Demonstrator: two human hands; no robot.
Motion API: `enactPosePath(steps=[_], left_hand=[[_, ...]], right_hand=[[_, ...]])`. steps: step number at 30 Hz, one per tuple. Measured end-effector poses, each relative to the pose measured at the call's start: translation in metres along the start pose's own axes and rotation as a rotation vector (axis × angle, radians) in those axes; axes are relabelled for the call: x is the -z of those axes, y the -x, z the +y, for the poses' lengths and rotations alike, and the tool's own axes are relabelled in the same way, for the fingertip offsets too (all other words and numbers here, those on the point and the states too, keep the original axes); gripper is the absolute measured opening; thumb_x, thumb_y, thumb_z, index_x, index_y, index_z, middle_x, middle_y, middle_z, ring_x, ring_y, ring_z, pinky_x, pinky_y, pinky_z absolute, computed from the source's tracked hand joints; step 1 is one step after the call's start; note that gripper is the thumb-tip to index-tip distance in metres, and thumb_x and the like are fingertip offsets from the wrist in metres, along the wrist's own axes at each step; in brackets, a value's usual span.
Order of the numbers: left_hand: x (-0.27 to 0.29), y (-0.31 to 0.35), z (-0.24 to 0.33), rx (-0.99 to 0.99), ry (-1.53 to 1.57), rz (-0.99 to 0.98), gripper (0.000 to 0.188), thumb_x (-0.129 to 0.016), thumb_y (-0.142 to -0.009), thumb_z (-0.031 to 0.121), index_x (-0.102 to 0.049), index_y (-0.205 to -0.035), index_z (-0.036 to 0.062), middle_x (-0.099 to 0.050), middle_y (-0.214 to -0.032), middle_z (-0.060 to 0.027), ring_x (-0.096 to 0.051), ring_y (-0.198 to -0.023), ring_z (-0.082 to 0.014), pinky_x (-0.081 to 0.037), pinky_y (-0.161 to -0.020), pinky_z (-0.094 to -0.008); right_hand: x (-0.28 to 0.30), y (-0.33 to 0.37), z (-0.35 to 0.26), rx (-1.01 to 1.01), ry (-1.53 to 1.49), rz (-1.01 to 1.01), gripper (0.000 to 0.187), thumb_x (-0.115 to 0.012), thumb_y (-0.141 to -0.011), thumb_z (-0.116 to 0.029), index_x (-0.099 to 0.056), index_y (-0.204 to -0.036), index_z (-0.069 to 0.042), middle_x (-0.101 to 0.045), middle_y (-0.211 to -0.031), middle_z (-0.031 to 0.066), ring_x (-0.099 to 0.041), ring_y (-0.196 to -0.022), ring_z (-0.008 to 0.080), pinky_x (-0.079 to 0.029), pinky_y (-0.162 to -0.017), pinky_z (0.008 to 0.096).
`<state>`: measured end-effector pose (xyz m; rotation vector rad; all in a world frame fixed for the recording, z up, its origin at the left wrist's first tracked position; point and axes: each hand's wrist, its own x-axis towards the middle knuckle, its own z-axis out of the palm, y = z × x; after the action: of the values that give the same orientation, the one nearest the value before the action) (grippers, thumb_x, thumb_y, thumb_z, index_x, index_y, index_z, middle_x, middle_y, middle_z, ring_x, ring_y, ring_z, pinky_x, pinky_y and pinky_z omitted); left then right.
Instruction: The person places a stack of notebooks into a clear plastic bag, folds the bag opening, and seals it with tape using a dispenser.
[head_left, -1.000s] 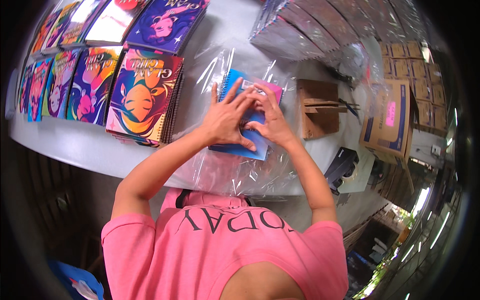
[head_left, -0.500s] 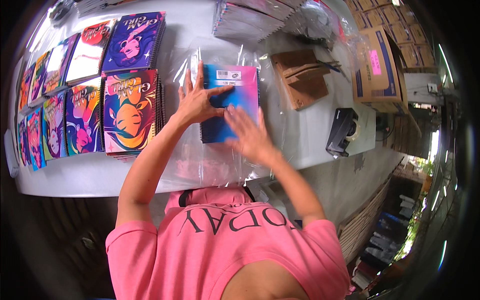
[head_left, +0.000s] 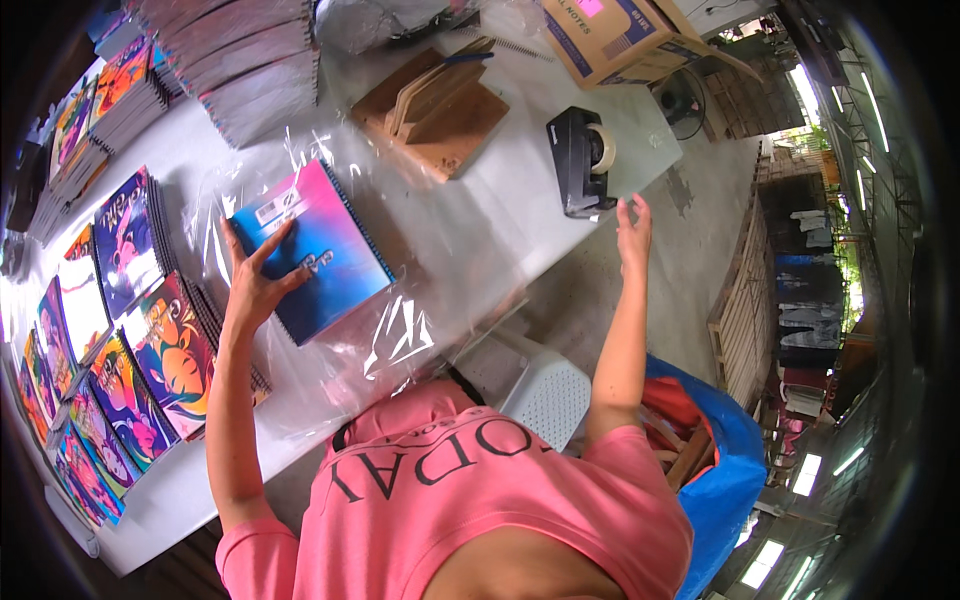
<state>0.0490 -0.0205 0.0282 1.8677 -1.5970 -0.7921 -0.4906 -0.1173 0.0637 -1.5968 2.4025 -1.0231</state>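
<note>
My left hand (head_left: 258,282) lies with spread fingers on a blue and pink spiral notebook (head_left: 335,250), pressing its cover near a white barcode label. Beneath the notebook is a clear plastic sheet or bag (head_left: 400,335), wrinkled and shiny, reaching to the table's front edge. Out to the right, my right hand (head_left: 634,238) is raised just past the table edge, fingers a little curved and apart, with nothing visible in them. Nearest to it stands a black tape dispenser (head_left: 572,165) with a roll of tape; a small gap shows between them.
Rows of colourful spiral notebooks (head_left: 170,350) cover the table's left side. Tall notebook stacks (head_left: 235,60) stand at the back, beside a brown wooden holder (head_left: 430,120). A cardboard box (head_left: 615,40) sits far right. Below the edge are a white plastic stool (head_left: 550,395) and a blue sack (head_left: 735,470).
My right hand has left the notebook and swung right toward the tape dispenser. My left hand stays on the notebook. The view has turned to the right, so the table appears slanted.
</note>
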Motion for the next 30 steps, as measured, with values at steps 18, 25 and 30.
enactPosePath(steps=[18, 25, 30], left_hand=[[0.001, 0.001, -0.003, 0.026, -0.051, -0.003, 0.075, -0.085, -0.059, 0.030, -0.056, -0.129, 0.0300, 0.010, -0.150, -0.0296, -0.008, -0.141, -0.0401, -0.025, -0.111, -0.0416], [0.004, 0.000, -0.017, 0.006, 0.001, -0.024, 0.079, -0.084, -0.059, 0.040, -0.052, -0.130, 0.0362, 0.013, -0.148, -0.0311, -0.001, -0.140, -0.0440, -0.022, -0.112, -0.0408], [-0.002, -0.004, -0.020, -0.002, -0.051, 0.018, 0.083, -0.085, -0.053, 0.043, -0.051, -0.129, 0.0419, 0.017, -0.148, -0.0299, -0.030, -0.132, -0.0485, -0.032, -0.108, -0.0447]], right_hand=[[-0.008, 0.001, 0.088, -0.226, -0.481, -0.351, 0.022, -0.068, -0.085, -0.023, -0.068, -0.096, -0.004, -0.060, -0.104, 0.0016, -0.056, -0.094, 0.0163, -0.050, -0.081, 0.0449], [-0.037, 0.045, -0.091, 0.037, -0.513, -0.799, 0.020, -0.062, -0.087, -0.017, -0.070, -0.093, 0.000, -0.062, -0.066, 0.0024, -0.051, -0.053, 0.0075, -0.038, -0.047, 0.0199], [-0.127, 0.129, -0.258, 0.477, -0.464, -1.595, 0.024, -0.060, -0.091, -0.025, -0.071, -0.084, -0.004, -0.059, -0.064, -0.0016, -0.048, -0.056, 0.0041, -0.033, -0.048, 0.0200]])
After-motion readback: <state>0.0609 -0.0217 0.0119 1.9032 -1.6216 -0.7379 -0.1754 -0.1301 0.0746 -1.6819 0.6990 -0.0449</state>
